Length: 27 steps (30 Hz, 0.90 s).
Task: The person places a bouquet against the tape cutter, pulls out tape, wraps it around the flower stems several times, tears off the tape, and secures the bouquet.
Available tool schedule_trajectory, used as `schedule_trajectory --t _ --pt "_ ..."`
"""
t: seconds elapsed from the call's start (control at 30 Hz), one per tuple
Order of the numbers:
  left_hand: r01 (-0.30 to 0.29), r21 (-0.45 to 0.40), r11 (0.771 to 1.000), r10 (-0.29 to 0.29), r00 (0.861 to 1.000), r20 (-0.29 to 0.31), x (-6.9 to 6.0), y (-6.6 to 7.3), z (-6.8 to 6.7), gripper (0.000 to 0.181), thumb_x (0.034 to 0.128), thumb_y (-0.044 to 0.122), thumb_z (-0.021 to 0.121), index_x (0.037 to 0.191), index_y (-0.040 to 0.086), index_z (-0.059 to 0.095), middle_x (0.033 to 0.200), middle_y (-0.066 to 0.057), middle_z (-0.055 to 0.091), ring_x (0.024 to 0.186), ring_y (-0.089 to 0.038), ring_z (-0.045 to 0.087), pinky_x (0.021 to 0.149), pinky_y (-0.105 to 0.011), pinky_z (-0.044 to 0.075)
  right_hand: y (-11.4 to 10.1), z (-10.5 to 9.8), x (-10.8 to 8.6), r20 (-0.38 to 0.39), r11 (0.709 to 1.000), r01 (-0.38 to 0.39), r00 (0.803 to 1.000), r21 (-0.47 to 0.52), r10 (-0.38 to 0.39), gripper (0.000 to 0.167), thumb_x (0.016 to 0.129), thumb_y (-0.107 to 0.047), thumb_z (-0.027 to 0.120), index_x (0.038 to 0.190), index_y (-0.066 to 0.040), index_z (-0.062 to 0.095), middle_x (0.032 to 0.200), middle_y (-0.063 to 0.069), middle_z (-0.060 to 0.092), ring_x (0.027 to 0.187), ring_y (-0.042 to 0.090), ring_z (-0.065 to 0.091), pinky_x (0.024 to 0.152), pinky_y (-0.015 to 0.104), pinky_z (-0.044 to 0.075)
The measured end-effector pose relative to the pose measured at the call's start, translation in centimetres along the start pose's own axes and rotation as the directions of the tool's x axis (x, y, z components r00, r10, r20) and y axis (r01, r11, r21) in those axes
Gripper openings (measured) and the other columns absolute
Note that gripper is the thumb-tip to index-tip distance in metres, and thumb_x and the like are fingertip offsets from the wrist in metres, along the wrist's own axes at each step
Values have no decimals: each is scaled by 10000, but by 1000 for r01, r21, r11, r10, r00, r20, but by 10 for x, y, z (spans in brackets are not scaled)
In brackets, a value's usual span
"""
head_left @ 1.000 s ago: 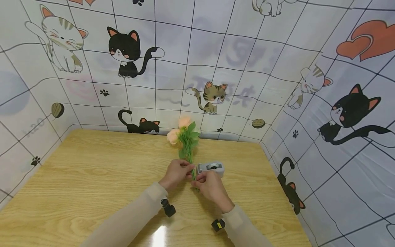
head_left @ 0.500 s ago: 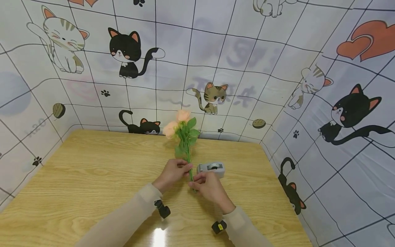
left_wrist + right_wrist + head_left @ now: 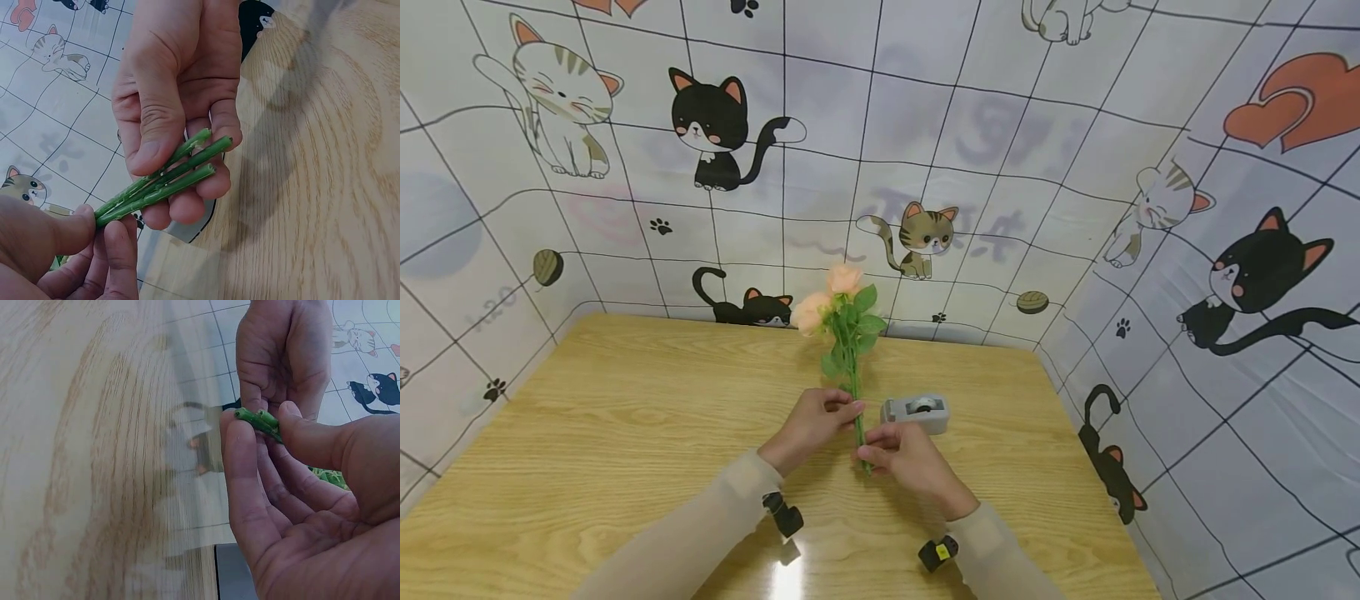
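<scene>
A small bunch of peach roses (image 3: 827, 300) with green leaves and stems is held slanting over the table. My left hand (image 3: 814, 423) pinches the stems partway down between thumb and fingers. Lower on the stems, my right hand (image 3: 906, 457) pinches near the cut ends. Three green stem ends (image 3: 181, 175) fan out slightly in the left wrist view, with the right thumb pressing on them. From the right wrist side, the stem tips (image 3: 256, 417) show between thumb and index finger. A grey tape dispenser (image 3: 916, 413) stands just beyond the right hand.
The wood-grain table (image 3: 647, 392) reaches back to a cat-patterned cloth wall (image 3: 820, 167), which also encloses the left and right sides. Small black cameras are strapped to both wrists. Light glares on the near part of the table.
The roses have shifted left and tilted a little more to the left. My left hand has moved left and slightly nearer with the stems. The right hand keeps its pinch low down; the dispenser stays put.
</scene>
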<state>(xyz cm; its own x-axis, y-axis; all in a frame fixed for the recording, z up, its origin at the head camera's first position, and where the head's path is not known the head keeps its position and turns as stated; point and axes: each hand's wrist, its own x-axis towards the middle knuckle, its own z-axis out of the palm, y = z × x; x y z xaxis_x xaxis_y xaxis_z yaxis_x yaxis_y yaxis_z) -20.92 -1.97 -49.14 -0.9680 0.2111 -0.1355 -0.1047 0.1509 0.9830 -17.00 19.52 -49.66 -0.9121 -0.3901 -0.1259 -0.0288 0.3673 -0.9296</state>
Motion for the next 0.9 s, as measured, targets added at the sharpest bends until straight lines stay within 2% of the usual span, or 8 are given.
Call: schedule_trajectory --t 0.13,0.27,0.5,0.73,0.9 --pt "0 -6 1000 0 1000 19 -3 1 -4 311 1161 240 770 1273 -48 806 1176 -180 844 970 -127 798 983 -430 709 0 1 1 37 999 -11 999 48 9 265 1147 -99 752 1311 107 785 1203 275 863 1026 177 850 873 337 726" --pt "7 -21 1000 -7 999 38 -6 2 -7 286 1165 244 764 1240 -29 812 1154 -146 834 979 -121 786 1016 -452 705 -2 2 1 52 997 -19 999 72 15 274 1145 -112 759 1308 107 784 1179 280 861 983 139 834 893 357 729" --pt "0 -8 1000 0 999 53 -11 4 -9 281 1172 250 752 1244 -15 811 1190 -140 838 1018 -115 797 1064 -473 695 -2 3 1 50 997 -8 999 76 4 249 1128 -101 779 1274 100 802 1130 252 874 910 79 813 849 317 719" --pt "0 -26 1000 2 998 60 -16 3 -11 259 1170 228 754 1225 -18 811 1179 -127 844 1022 -102 786 1089 -480 685 0 6 1 41 996 -10 999 85 6 186 1106 -83 807 1214 64 842 1067 187 888 857 78 810 788 273 704" --pt "0 -37 999 2 998 65 -22 2 -15 283 1168 243 758 1264 -20 801 1188 -124 851 990 -100 780 1052 -455 686 -2 11 -2 34 995 -9 999 96 6 187 1094 -106 833 1198 47 859 1042 163 895 851 94 825 785 286 711"
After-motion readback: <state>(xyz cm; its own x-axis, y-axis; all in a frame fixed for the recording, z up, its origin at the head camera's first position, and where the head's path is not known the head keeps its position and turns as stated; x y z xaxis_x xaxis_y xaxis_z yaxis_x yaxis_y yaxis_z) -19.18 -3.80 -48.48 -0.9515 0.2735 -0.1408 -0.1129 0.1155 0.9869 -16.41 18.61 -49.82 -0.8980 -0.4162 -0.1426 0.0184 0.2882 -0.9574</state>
